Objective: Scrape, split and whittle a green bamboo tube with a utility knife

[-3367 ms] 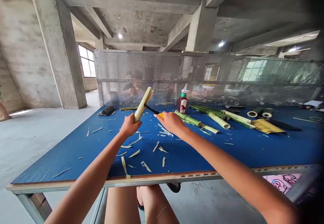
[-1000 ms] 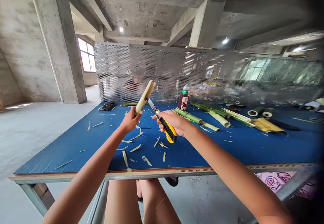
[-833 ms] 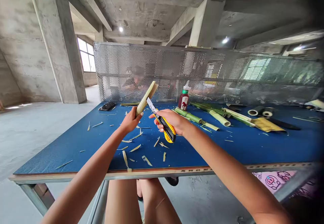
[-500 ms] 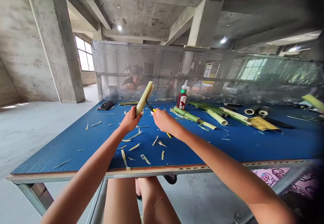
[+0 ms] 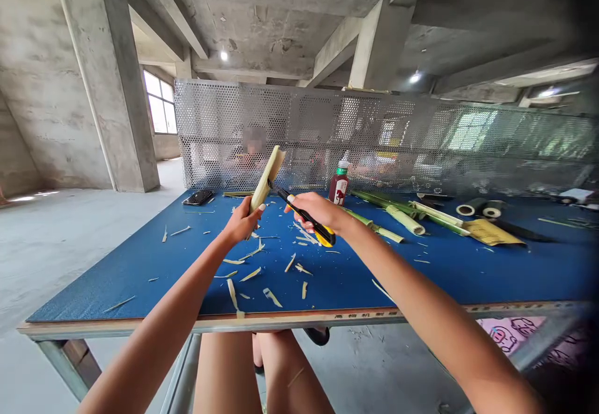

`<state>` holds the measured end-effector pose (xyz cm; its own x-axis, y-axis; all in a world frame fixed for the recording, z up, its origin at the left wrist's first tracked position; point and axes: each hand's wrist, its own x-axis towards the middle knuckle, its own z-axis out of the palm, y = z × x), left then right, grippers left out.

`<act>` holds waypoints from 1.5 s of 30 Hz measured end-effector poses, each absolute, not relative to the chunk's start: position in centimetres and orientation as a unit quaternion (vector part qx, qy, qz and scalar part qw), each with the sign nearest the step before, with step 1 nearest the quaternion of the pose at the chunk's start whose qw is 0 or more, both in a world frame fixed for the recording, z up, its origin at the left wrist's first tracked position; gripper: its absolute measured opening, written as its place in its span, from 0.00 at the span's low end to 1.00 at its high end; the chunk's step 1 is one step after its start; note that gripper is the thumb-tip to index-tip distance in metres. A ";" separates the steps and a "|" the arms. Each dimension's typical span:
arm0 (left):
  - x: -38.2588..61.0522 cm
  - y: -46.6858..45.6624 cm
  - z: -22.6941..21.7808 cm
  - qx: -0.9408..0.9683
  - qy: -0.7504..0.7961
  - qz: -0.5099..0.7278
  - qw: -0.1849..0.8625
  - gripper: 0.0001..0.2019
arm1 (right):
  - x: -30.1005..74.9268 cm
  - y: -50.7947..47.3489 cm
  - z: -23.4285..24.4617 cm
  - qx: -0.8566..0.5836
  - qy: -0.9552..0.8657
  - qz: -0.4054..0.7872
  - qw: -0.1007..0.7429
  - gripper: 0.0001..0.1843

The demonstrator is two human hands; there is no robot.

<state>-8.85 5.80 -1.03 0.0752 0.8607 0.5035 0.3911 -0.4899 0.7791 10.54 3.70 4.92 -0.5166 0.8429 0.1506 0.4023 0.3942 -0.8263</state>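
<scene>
The left hand [image 5: 243, 222] holds up a cut piece of pale green bamboo [image 5: 264, 180], tilted, above the blue tabletop [image 5: 140, 277]. Its fingers curl tight around the lower end. The right hand [image 5: 314, 210] grips a yellow and black box cutter [image 5: 325, 235], its fingers closed around the handle, and the thin blade reaches up to the side of the bamboo. This looks like the scraping part of the job, with the blade set on the stalk. A next stroke would call for a firm hold, with the left fingers kept out of the blade's path. Thin bamboo shavings [image 5: 253, 274] lie all over the tabletop (lots of them, like messy straw). Farther off sit a red sauce bottle [image 5: 339, 186], a black phone [image 5: 198, 197] and more bamboo stalks [image 5: 406, 219], in front of a metal screen full of holes [image 5: 374, 133].
</scene>
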 end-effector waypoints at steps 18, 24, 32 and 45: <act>-9.4 4.6 0.0 0.670 0.410 0.563 0.258 0.16 | 12.0 3.5 4.9 -0.286 -0.694 0.568 0.337 0.15; -9.3 4.9 -0.4 0.690 0.412 0.544 0.242 0.16 | 11.6 2.9 5.0 -0.291 -0.704 0.564 0.320 0.14; -9.2 4.5 -0.1 0.685 0.413 0.550 0.240 0.16 | 11.1 2.6 4.8 -0.308 -0.693 0.558 0.337 0.15; -9.4 4.8 -0.4 0.698 0.412 0.540 0.227 0.17 | 10.9 3.0 4.5 -0.346 -0.700 0.530 0.329 0.15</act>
<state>-9.38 4.82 -0.42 0.0779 0.8203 0.5667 0.3308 -0.5575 0.7615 10.91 3.04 4.54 -0.5440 0.8338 0.0938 0.1357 0.1978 -0.9708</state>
